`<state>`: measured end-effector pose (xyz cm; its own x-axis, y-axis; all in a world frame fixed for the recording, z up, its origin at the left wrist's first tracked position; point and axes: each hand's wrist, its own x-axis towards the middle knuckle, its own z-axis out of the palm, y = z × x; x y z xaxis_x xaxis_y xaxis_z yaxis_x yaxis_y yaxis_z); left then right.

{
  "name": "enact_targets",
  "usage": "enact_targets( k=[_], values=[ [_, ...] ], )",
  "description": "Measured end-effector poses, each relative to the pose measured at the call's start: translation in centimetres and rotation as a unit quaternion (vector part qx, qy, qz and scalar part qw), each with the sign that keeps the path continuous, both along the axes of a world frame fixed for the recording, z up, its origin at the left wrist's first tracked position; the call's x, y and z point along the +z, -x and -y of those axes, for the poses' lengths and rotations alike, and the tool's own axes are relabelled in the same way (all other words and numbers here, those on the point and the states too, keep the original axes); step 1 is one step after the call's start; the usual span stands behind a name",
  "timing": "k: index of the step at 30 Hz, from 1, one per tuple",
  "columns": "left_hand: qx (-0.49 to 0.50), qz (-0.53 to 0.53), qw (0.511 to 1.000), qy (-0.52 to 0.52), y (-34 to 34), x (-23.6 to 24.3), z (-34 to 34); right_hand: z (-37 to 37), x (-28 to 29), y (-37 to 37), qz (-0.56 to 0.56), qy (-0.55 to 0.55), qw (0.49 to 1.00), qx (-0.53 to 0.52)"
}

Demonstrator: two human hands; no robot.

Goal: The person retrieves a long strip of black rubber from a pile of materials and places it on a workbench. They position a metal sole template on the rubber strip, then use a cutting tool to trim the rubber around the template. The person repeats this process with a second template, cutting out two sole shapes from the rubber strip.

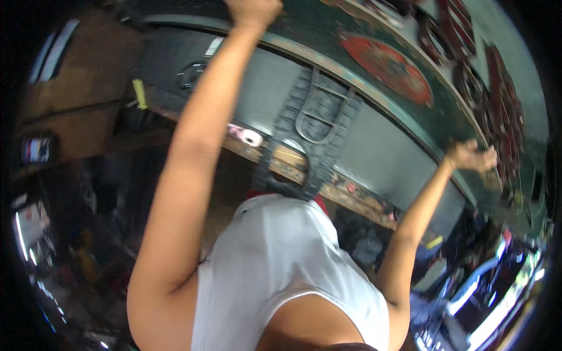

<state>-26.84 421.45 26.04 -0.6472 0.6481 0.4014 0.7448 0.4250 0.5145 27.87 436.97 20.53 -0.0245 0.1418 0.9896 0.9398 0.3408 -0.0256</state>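
My left hand [254, 10] is raised to the top edge of the view, by the upper part of a dark green panel [310, 29]. Its fingers look curled in; what they hold, if anything, is cut off or hidden. My right hand [472, 157] is stretched far out to the right, in front of the same panel's lower right end. Its fingers are apart and partly bent, and nothing shows in them. Between my arms, a black tread-patterned piece [293, 111] with a U-shaped metal bar [319, 139] reaches from the panel toward my body.
A worn red oval [386, 67] marks the panel. Several dark red parts [492, 93] sit along a shelf beyond it. A pink and white roll [250, 137] lies on the wooden bench edge [357, 196]. A brown wooden surface [76, 82] stands at the left.
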Motion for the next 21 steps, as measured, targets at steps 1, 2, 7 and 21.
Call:
enact_targets(
  k=[1, 2, 7, 21],
  values=[
    [0.003, -0.142, 0.974, -0.174, -0.1, 0.2, 0.6, 0.1, -0.1, -0.1, 0.023, -0.023, 0.999, 0.000],
    [0.001, -0.291, 0.898, -0.330, 0.9, -0.1, 0.6, 0.3, -0.1, -0.1, 0.028, -0.038, 0.999, 0.001],
    [-0.008, -0.245, 0.927, -0.285, 2.7, -3.8, -0.9, 0.4, -0.3, -0.1, 0.012, -0.036, 0.999, -0.025],
    [-0.025, -0.204, 0.936, -0.286, 2.0, -5.2, -0.8, 0.4, -1.4, -0.3, 0.014, -0.061, 0.996, -0.056]
  ],
)
